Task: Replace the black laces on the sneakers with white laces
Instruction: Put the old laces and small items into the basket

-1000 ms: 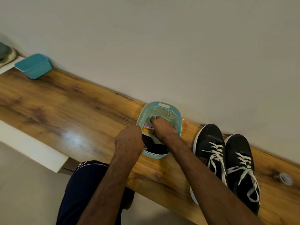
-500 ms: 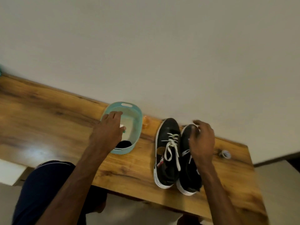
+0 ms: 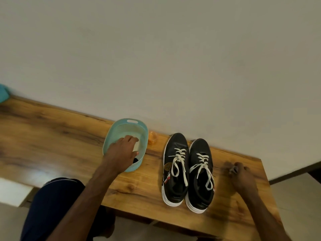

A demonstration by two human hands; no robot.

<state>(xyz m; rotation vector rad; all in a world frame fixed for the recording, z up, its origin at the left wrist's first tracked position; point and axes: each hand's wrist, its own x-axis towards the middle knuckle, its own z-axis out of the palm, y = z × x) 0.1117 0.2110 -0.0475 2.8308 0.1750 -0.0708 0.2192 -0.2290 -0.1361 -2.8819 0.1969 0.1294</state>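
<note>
plain pale wall (image 3: 156, 58) fills the upper part of the head view, and below it a wooden worktop (image 3: 52, 136) runs slantwise from left to right, with pale floor (image 3: 298, 197) beyond its right end.

two black sneakers (image 3: 187, 171) with white soles stand side by side on the worktop, touching along their inner edges, toes toward the wall. both are threaded with white laces (image 3: 180, 162), tied loosely, with loops and ends trailing back over the openings. the left sneaker has a small patch on its side.

to the left of the sneakers, apart from them, sits a light blue basket (image 3: 111, 136) with a slot handle at its far rim. a small orange cup (image 3: 152, 137) stands just beside the basket, near the wall. the left hand (image 3: 121, 153) reaches into the basket with fingers (image 3: 129, 138) spread and resting over something pale inside; a bit of something black (image 3: 135, 160) shows under the thumb side at the near end. whether the hand grips anything i cannot tell.

the right hand (image 3: 243, 176) is over the worktop to the right of the sneakers, blurred, fingers curled together around something small and dark that is too smeared to name.

a dark blue clothed knee (image 3: 52, 206) shows at the lower left, and a teal thing (image 3: 3, 93) sits at the far left edge.
</note>
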